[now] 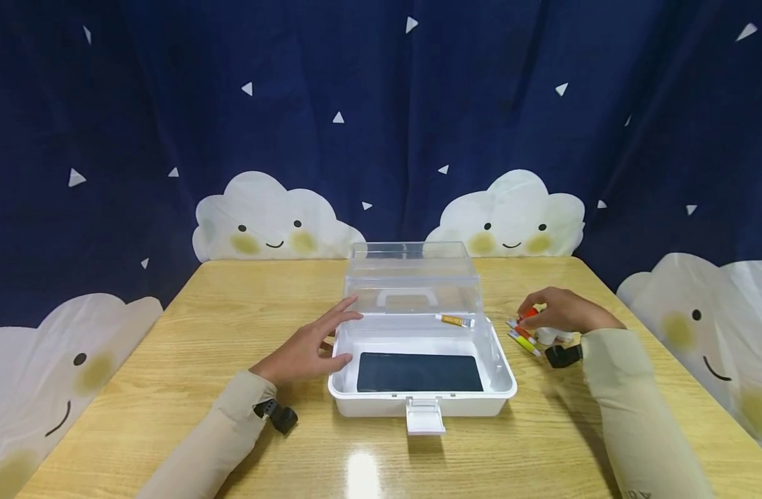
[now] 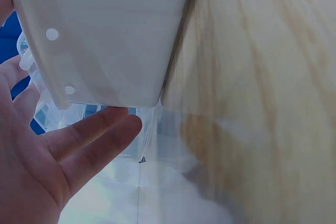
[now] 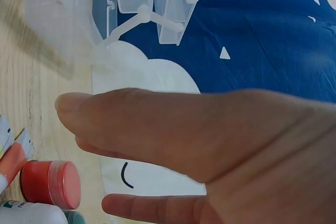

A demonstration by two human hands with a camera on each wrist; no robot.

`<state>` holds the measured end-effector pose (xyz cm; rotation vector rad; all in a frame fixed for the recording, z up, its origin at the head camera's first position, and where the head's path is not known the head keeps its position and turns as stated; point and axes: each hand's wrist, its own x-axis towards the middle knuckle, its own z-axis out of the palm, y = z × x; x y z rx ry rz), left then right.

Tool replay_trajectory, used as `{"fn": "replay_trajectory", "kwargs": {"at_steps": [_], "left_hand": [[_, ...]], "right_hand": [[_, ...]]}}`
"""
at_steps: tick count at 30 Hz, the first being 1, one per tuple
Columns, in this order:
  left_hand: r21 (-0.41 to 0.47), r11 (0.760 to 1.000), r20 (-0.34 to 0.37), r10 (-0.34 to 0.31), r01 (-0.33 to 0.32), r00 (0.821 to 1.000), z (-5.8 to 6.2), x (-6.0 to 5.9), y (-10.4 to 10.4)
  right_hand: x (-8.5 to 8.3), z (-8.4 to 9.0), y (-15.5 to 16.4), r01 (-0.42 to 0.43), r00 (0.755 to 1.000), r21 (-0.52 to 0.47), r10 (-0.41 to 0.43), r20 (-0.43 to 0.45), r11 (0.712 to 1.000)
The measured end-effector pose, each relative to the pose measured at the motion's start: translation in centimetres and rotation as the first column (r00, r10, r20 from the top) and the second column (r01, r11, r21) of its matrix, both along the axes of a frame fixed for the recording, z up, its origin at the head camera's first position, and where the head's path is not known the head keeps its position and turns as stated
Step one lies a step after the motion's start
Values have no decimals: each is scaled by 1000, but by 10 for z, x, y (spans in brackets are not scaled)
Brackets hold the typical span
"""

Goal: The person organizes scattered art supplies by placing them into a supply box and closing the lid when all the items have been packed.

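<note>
A white storage box (image 1: 381, 405) stands on the table with its clear lid raised. Inside lie a dark flat rectangle (image 1: 419, 373) and, near the back, a yellow-orange paint tube (image 1: 455, 321). Against the box's left side, my left hand (image 1: 310, 350) spreads its fingers, thumb over the rim, fingertips right at the wall. My right hand (image 1: 558, 310) hovers right of the box over small paints, fingers bent downward with nothing between them. Below it are a red-lidded jar (image 3: 50, 183), a red tube (image 1: 525, 333), a yellow tube (image 1: 523, 343) and a white container (image 3: 31, 213).
The box's front latch (image 1: 425, 417) hangs down toward the wooden table (image 1: 262, 291). Clear folding trays (image 3: 173, 3) are raised with the lid at the back. Behind the table hangs a dark blue curtain (image 1: 381, 125) with white clouds and triangles.
</note>
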<state>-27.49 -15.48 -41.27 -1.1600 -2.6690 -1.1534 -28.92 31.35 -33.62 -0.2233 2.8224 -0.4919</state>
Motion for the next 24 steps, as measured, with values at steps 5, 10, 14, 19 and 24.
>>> {"fn": "replay_trajectory", "kwargs": {"at_steps": [5,10,14,19,24], "left_hand": [[-1,1000,7,11,-11,1000,-1,1,0],[1,1000,6,20,-20,1000,-2,1,0],[-9,1000,10,29,-29,1000,-2,1,0],[-12,1000,7,29,-29,1000,-1,0,0],[-9,1000,8,25,-25,1000,-1,0,0]], "right_hand": [[-1,-2,1,-19,1000,4,19,0,1000],[-3,-3,3,-40,999,4,40,1,999],[-3,-5,4,-20,1000,6,20,19,1000],[-4,-7,5,-2,1000,7,2,28,1000],[-4,-6,5,0,999,15,-1,40,1000]]}}
